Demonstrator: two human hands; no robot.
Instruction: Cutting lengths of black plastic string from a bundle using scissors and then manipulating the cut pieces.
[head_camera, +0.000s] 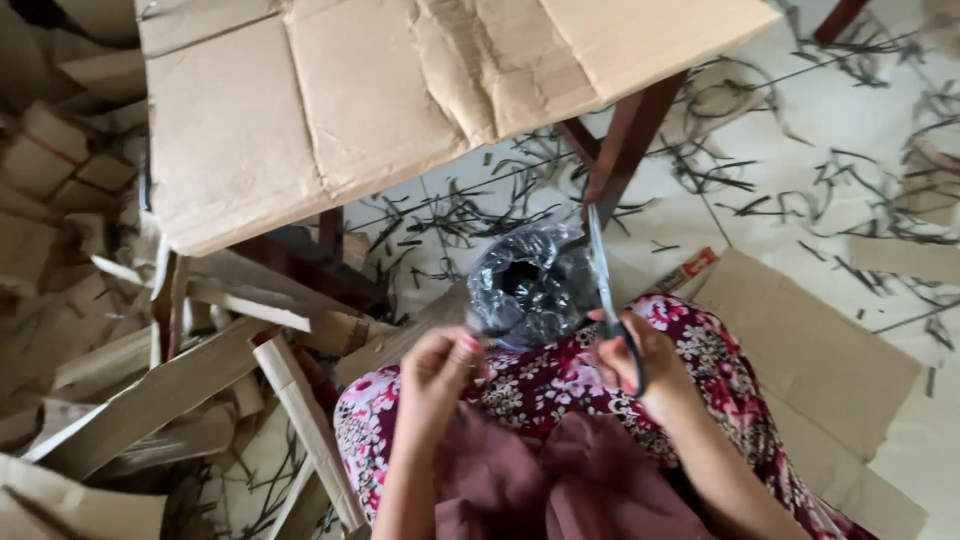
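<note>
A large flattened cardboard sheet (330, 100) is spread over the red-brown table. Below it, above the lap, a crumpled clear plastic bag (530, 285) is pinched by the left hand (440, 365). Scissors (605, 290) are gripped in the right hand (645, 360), blades up beside the bag.
</note>
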